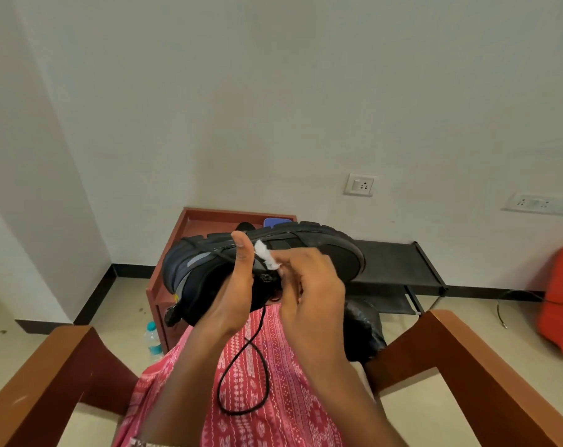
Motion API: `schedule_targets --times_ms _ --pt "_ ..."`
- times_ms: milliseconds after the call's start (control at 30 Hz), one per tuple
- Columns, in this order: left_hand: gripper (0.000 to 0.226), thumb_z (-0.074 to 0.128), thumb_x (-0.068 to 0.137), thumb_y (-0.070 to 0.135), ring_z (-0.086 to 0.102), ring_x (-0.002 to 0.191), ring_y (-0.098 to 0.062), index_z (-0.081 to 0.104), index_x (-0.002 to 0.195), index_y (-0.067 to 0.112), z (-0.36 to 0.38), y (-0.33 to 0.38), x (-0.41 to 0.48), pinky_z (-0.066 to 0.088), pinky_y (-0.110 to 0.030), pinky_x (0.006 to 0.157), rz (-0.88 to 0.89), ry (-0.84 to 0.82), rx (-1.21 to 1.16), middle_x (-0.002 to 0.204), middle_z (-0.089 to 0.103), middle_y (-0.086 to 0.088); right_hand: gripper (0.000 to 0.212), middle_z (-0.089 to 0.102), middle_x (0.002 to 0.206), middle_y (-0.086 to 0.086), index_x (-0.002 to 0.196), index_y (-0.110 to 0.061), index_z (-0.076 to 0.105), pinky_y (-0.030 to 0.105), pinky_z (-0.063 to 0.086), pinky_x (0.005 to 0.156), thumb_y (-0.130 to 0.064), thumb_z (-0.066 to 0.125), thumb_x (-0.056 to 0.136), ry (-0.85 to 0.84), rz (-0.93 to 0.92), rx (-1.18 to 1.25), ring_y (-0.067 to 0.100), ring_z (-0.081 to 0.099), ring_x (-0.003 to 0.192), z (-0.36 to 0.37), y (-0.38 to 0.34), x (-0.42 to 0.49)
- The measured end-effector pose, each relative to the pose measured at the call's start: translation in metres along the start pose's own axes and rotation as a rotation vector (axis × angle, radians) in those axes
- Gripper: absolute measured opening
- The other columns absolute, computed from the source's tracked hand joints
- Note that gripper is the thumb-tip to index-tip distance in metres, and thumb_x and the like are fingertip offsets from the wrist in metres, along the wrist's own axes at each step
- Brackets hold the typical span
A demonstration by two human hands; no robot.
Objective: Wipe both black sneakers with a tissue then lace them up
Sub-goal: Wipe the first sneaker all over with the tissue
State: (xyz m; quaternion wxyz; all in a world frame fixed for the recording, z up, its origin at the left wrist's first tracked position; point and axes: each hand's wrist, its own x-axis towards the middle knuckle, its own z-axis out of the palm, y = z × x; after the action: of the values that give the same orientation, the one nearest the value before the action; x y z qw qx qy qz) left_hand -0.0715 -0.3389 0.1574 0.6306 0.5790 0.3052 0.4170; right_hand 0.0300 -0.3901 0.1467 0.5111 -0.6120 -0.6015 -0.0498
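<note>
We sit in a chair with wooden armrests (473,359), facing a pale wall (273,91) with a black skirting and a cream tiled floor (119,301). Against the wall stands a reddish-brown wooden cabinet (167,269), and to its right a low black rack (399,262). A switch socket (359,184) sits on the wall above them, an orange object (560,301) is at the far right, and a small water bottle (153,340) stands on the floor beside the cabinet.

We hold one black sneaker (209,262) up above our lap, tipped on its side with the sole uppermost. Our left hand (235,298) is closed around it from below, the thumb pressed up against the sole's edge. Our right hand (309,285) pinches a small white tissue (267,258) against the sneaker's side, just beside the left thumb. A black lace (241,375) hangs down in a loop over our pink patterned garment (273,414). A second dark shoe (364,333) lies lower right, by the right armrest.
</note>
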Motion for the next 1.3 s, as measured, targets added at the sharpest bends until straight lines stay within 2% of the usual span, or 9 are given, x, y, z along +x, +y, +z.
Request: schedule_targets --times_ms 67,133,367,500,667,900,1033,1167,1300 --pt "0.086 0.008 0.082 0.074 0.073 0.077 -0.008 0.076 0.069 0.023 0.001 0.002 0.000 0.056 -0.018 0.069 -0.007 0.043 0.017 0.076 0.077 -0.001 0.031 0.066 0.102 -0.011 0.109 -0.019 0.072 0.009 0.041 0.085 0.002 0.060 0.089 0.009 -0.023 0.037 0.005 0.056 0.100 0.001 -0.013 -0.009" --pt "0.084 0.004 0.086 0.066 0.070 0.067 -0.006 0.070 0.057 0.022 0.002 0.001 0.001 0.054 -0.018 0.065 0.002 0.062 0.021 0.064 0.072 0.000 0.032 0.067 0.101 -0.010 0.107 -0.018 0.073 0.010 0.043 0.086 0.004 0.061 0.088 0.017 -0.042 0.045 0.005 0.056 0.099 0.002 -0.016 -0.009" --pt "0.098 0.017 0.068 0.082 0.071 0.108 -0.020 0.066 0.124 0.020 0.002 -0.003 0.003 0.059 -0.031 0.088 0.005 -0.015 -0.045 0.113 0.076 -0.006 0.025 0.070 0.103 -0.005 0.106 -0.016 0.075 0.003 0.033 0.089 0.000 0.063 0.091 0.029 -0.034 -0.123 0.015 0.059 0.100 0.008 0.012 0.023" --pt "0.090 0.014 0.069 0.078 0.073 0.102 -0.014 0.070 0.114 0.022 0.001 -0.001 0.001 0.056 -0.018 0.075 0.021 0.014 -0.036 0.105 0.078 0.000 0.028 0.071 0.102 -0.009 0.106 -0.019 0.076 0.008 0.040 0.088 0.001 0.064 0.090 -0.010 -0.012 -0.032 0.011 0.061 0.100 0.005 0.004 0.014" --pt "0.094 0.008 0.073 0.074 0.075 0.091 -0.018 0.076 0.090 0.011 0.000 0.002 0.000 0.056 -0.017 0.073 -0.005 0.038 0.030 0.091 0.077 -0.012 0.032 0.070 0.101 -0.010 0.108 -0.020 0.075 0.012 0.045 0.089 0.003 0.065 0.088 -0.039 -0.062 0.037 0.004 0.060 0.099 -0.001 -0.012 -0.004" --pt "0.103 0.021 0.065 0.099 0.064 0.122 -0.021 0.065 0.130 0.032 0.002 -0.002 0.002 0.046 -0.052 0.108 -0.024 0.027 -0.004 0.128 0.069 -0.002 0.031 0.072 0.100 -0.004 0.104 -0.017 0.078 0.000 0.032 0.092 0.005 0.071 0.084 0.082 0.017 -0.159 0.015 0.062 0.097 0.001 0.023 0.024" --pt "0.102 0.013 0.064 0.093 0.072 0.106 -0.025 0.073 0.113 0.026 0.002 0.000 0.000 0.058 -0.038 0.092 -0.031 0.033 0.035 0.106 0.077 -0.006 0.031 0.071 0.101 -0.009 0.106 -0.021 0.076 0.010 0.044 0.089 0.002 0.069 0.087 0.001 0.008 -0.027 0.006 0.062 0.099 -0.002 0.006 0.012" --pt "0.106 0.011 0.051 0.105 0.073 0.092 -0.010 0.078 0.087 0.032 -0.002 0.002 -0.002 0.056 -0.016 0.074 -0.013 0.061 0.138 0.095 0.077 -0.005 0.032 0.070 0.100 -0.011 0.106 -0.021 0.076 0.015 0.047 0.088 0.003 0.066 0.087 -0.031 -0.058 0.055 0.003 0.061 0.099 -0.004 -0.015 -0.002" --pt "0.093 0.013 0.067 0.083 0.075 0.092 -0.017 0.076 0.096 0.022 0.001 0.002 -0.002 0.057 -0.025 0.077 0.004 0.053 0.035 0.093 0.078 -0.007 0.031 0.071 0.101 -0.008 0.105 -0.017 0.076 0.008 0.040 0.091 0.004 0.067 0.085 -0.024 -0.080 -0.069 0.010 0.061 0.098 -0.001 -0.002 0.012"
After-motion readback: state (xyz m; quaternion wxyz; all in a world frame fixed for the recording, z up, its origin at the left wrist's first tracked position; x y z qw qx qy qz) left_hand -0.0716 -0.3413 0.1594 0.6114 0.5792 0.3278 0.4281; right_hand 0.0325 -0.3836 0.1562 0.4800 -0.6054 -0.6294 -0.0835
